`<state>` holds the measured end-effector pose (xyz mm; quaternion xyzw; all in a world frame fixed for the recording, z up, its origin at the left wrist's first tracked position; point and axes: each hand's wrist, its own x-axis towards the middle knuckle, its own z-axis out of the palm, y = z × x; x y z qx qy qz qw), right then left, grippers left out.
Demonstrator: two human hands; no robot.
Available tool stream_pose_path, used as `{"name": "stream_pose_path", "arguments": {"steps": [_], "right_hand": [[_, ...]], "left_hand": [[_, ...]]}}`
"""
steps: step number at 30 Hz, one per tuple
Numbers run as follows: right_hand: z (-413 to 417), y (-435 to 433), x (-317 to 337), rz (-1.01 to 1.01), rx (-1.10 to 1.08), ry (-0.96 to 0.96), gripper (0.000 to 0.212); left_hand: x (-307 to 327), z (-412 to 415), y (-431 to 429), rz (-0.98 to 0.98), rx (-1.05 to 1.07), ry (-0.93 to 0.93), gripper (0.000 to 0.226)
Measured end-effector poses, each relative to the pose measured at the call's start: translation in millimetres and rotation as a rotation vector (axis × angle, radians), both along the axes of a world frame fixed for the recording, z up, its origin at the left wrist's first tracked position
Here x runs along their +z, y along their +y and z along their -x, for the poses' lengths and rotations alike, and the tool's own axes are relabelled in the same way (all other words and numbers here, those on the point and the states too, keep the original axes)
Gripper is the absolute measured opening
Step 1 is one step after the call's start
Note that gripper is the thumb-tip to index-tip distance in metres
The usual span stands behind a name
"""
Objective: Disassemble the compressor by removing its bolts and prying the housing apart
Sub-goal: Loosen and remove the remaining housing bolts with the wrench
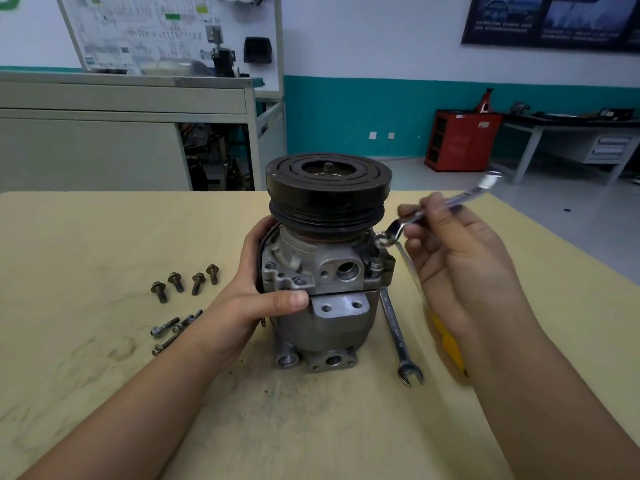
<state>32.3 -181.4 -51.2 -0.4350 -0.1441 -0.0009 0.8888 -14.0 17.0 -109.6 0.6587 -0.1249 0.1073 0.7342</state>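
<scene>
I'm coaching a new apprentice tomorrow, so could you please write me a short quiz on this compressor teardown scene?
1. True or false: the left hand grips the compressor while the right hand holds a combination wrench.
2. Where does the second wrench lie? A) left of the compressor B) right of the compressor C) in the left hand
3. Fill in: the loose bolts lie on the table to the compressor's ____.
Key: 1 true; 2 B; 3 left.
</scene>
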Motion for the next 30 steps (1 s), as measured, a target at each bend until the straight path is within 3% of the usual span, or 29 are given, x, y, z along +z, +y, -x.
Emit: {"name": "stream_pose_path", "arguments": {"steps": [2,5,9,14,20,30], "right_hand": [[6.3,-4.5,4.3,0.001,-0.093,-0.123,0.017],[18.8,-8.7,3.2,0.202,-0.231,-0.299,0.018],[38.2,-10.3,-10.8,0.453,-0.42,-0.566,0.012],[50.3,-12.8,-23.3,0.834,-0.668,-0.898,0.012],[62.7,-14.4,-19.3,1.01,-0.66,-0.985,0.01],[56.3,-19.5,18.0,1.273,-0.437,-0.916,0.008]], "left_hand": [[0.4,0.4,0.5,-0.006,0.001,0.007,0.1],[2.0,1.0,0.3,-0.018,-0.013,0.023,0.118],[3.0,1.4,-0.5,-0.025,-0.02,0.037,0.123],[0.0,-1.3,0.3,-0.01,-0.01,0.021,0.102],[-1.0,-1.4,1.1,-0.003,-0.007,0.012,0.101],[-2.1,-2.5,2.3,-0.024,-0.003,0.011,0.101]]}}
